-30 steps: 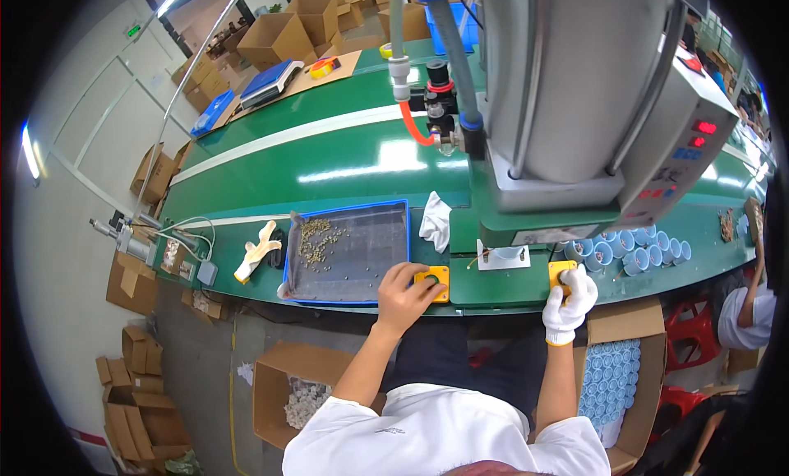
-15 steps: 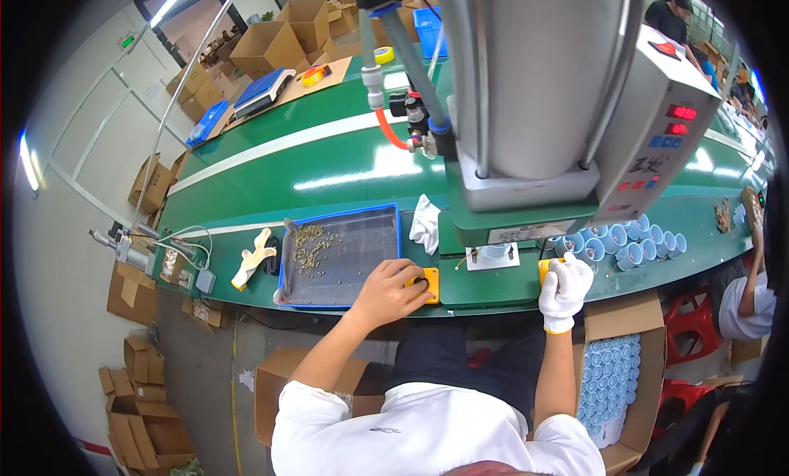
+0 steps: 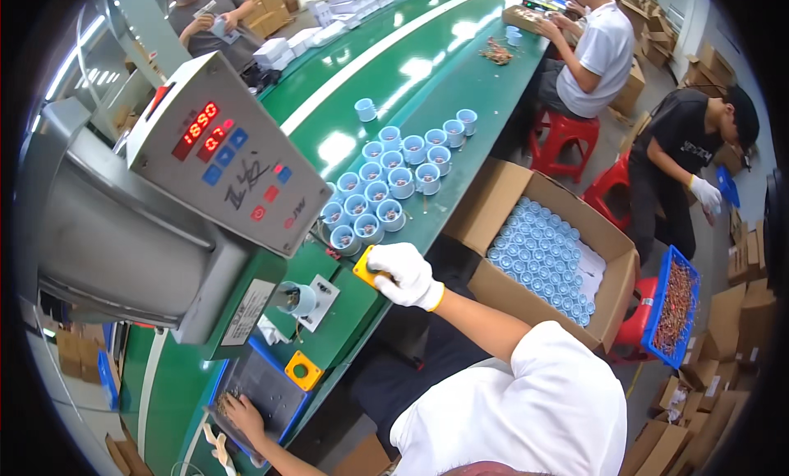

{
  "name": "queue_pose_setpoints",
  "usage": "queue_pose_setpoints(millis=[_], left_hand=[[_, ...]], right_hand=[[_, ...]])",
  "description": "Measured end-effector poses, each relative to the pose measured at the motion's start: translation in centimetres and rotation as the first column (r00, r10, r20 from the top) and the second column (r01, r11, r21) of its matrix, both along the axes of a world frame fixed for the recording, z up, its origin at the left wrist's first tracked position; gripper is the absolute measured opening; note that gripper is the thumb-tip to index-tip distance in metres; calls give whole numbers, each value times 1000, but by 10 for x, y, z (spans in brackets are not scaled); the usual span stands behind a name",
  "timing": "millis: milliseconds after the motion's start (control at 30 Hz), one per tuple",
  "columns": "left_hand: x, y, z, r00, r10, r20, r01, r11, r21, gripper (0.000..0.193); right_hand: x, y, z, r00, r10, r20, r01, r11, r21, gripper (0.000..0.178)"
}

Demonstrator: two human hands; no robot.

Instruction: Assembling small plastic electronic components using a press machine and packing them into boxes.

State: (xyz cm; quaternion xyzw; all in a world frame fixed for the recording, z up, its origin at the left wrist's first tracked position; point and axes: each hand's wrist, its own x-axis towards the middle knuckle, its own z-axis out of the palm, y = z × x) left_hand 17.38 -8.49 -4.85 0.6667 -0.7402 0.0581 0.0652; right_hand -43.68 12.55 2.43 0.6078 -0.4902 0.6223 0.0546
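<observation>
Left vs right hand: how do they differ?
The left hand is bare; the right hand wears a white glove. The left hand is over the blue-rimmed tray, while the right hand is on a yellow button box. Both are at the green bench.

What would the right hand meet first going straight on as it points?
The right hand would meet the yellow button box, which it appears to touch. Beyond that, probably the nearest light-blue cup, though depth is unclear.
</observation>
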Motion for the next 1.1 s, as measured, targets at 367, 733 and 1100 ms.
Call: queue_pose_setpoints(millis=[367,733,1100], left_hand=[[19,-5,23,993,-109,-52,106,992,-62,71],[-39,19,46,920,-224,-322,223,974,-42,39],[-64,81,78,867,-228,-444,162,970,-181,14]], right_hand=[[11,-6,-30,979,-187,-85,184,982,-40,31],[-3,-6,-71,974,-164,-155,169,985,22,38],[93,-32,71,957,44,286,-146,927,346,51]])
